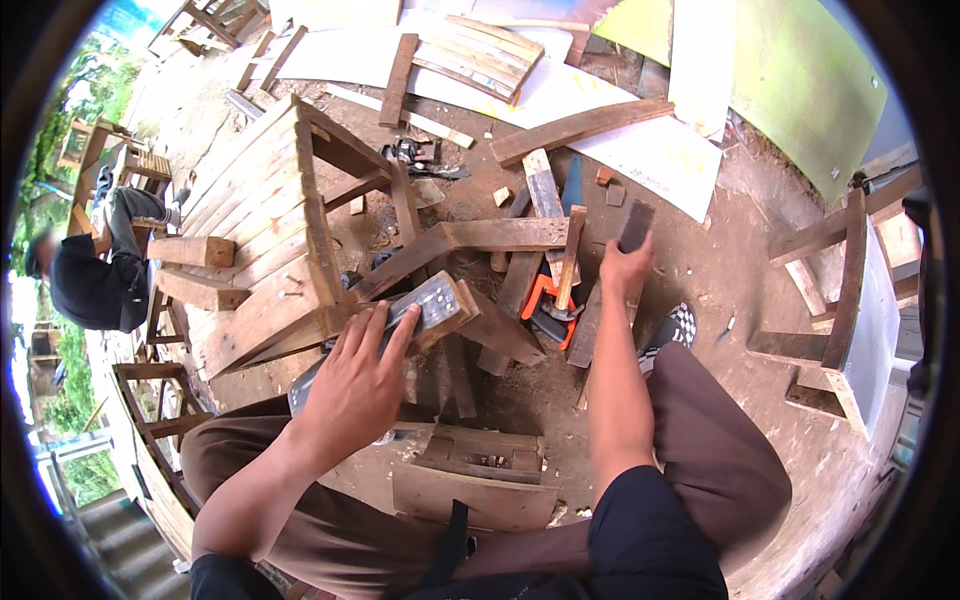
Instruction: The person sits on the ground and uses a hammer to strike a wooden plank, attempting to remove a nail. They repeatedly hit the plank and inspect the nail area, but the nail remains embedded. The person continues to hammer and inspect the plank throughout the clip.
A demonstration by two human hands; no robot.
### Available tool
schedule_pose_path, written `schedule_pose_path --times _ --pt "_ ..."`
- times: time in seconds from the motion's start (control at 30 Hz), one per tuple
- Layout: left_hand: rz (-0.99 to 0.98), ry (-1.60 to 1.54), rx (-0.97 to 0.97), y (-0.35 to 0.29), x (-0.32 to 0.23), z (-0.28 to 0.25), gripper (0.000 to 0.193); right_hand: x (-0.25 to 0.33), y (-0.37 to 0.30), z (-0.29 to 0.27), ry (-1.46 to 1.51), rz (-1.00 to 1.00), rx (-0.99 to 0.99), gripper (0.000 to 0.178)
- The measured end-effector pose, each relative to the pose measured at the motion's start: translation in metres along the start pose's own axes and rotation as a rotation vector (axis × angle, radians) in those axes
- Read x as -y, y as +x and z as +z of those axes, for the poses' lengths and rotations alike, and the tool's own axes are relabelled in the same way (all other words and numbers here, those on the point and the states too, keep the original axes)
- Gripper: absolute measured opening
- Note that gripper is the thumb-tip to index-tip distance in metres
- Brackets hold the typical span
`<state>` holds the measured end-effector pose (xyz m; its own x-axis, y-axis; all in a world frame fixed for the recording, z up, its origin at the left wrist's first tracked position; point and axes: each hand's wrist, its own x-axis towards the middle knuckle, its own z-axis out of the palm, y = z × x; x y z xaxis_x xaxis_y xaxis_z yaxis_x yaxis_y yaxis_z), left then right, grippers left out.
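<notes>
My left hand (352, 375) lies over a grey-painted wooden piece (432, 302), fingers along its top and thumb hidden; it appears to grip it. The piece rests close beside a slatted wooden frame (265, 215), which lies tilted with its legs pointing right. In my right hand (626, 268) is a short dark wooden block (636, 224), held up above the ground. Below and left of that hand, an orange and black tool handle (550, 312) lies among loose planks. A long angled wooden bar (470, 236) reaches from the frame toward the right hand.
A wooden piece (475, 495) lies between my legs. Behind the frame is a black tool (415, 155). White sheets (650, 160) and a slatted panel (480, 60) lie at the far side. Another wooden frame (845, 310) stands right. A person (100, 260) sits at far left.
</notes>
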<state>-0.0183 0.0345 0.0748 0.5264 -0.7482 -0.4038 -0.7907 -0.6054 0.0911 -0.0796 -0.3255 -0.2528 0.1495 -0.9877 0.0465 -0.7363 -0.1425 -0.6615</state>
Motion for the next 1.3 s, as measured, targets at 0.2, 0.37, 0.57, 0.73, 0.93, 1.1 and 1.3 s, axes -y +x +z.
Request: schedule_pose_path --times 0.2,0.37,0.57,0.73,0.93,1.1,1.3 --pt "0.042 -0.031 -0.033 -0.019 0.004 -0.007 0.083 0.031 0.031 -0.061 0.298 -0.029 -0.120 0.074" --pt "0.092 -0.043 -0.099 -0.033 0.012 -0.022 0.068 0.091 0.052 -0.149 0.711 -0.374 -0.078 0.069" --pt "0.170 -0.177 -0.330 -0.046 0.016 -0.046 0.055 0.173 0.010 -0.246 1.137 -0.440 0.035 0.049" --pt "0.251 -0.303 -0.392 -0.056 0.001 -0.055 0.050 0.192 -0.066 -0.300 1.343 -0.290 0.325 0.055" --pt "0.389 -0.654 -0.298 -0.058 -0.015 -0.051 0.056 0.206 -0.124 -0.320 1.490 -0.106 0.505 0.077" --pt "0.541 -1.045 -0.399 -0.069 -0.056 -0.027 0.085 0.230 -0.175 -0.322 1.418 -0.056 0.581 0.060" --pt "0.260 -1.206 -0.519 -0.076 -0.020 -0.014 0.071 0.245 -0.237 -0.286 1.436 -0.239 0.748 0.055"
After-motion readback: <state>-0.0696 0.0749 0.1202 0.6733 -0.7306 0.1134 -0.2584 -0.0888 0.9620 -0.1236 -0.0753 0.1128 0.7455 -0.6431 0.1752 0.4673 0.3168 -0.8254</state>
